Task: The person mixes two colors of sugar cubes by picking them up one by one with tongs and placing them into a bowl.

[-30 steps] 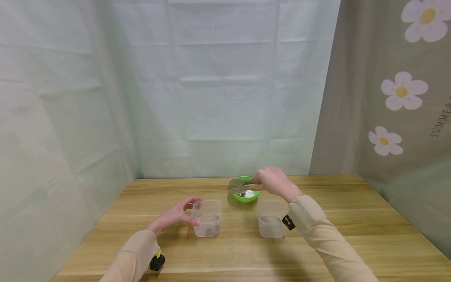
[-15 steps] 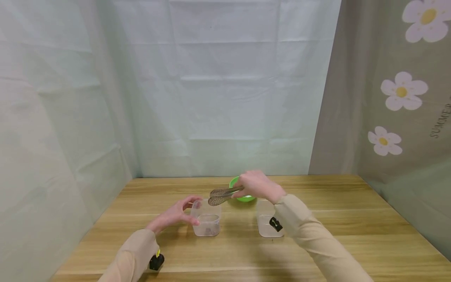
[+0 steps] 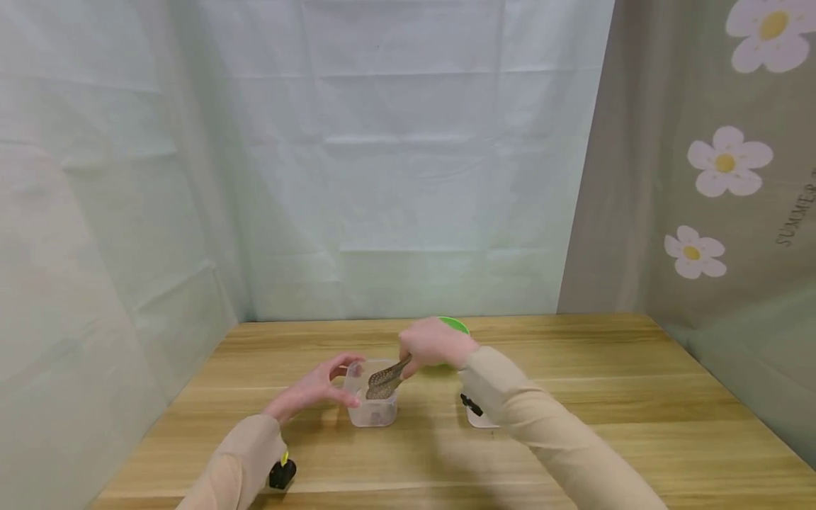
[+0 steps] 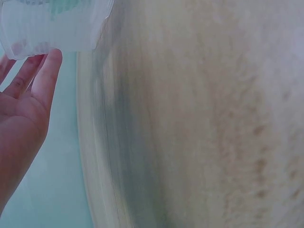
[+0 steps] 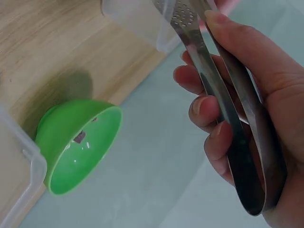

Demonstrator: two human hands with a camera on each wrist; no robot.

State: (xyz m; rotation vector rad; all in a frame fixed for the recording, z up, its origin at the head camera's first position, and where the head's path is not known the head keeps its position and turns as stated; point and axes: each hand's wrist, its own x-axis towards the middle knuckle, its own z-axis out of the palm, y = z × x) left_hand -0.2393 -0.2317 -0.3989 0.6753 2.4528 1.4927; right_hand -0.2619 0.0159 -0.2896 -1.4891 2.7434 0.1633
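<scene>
My right hand [image 3: 435, 341] grips metal tongs [image 5: 221, 80] with perforated heads, thumb on one arm and fingers curled on the other. Their heads point down into a clear plastic container [image 3: 374, 416] on the left. Whatever lies between the heads is hidden. My left hand [image 3: 315, 386] holds that container by its left side, thumb at the near corner and fingers toward the back. In the left wrist view, fingertips touch the cloudy wall. Behind my right hand stands a green bowl [image 5: 76, 137], with a small dark piece [image 5: 80, 137] inside.
A second clear plastic container [image 3: 481, 419] stands to the right, partly covered by my right sleeve [image 3: 510, 393]. All stand on a wooden table [image 3: 574, 439]. Pale curtains [image 3: 408, 177] hang behind and at the sides.
My right hand has moved left and toward me from the green bowl, carrying the tongs; their heads have dipped into the left container. My left hand stays at that container.
</scene>
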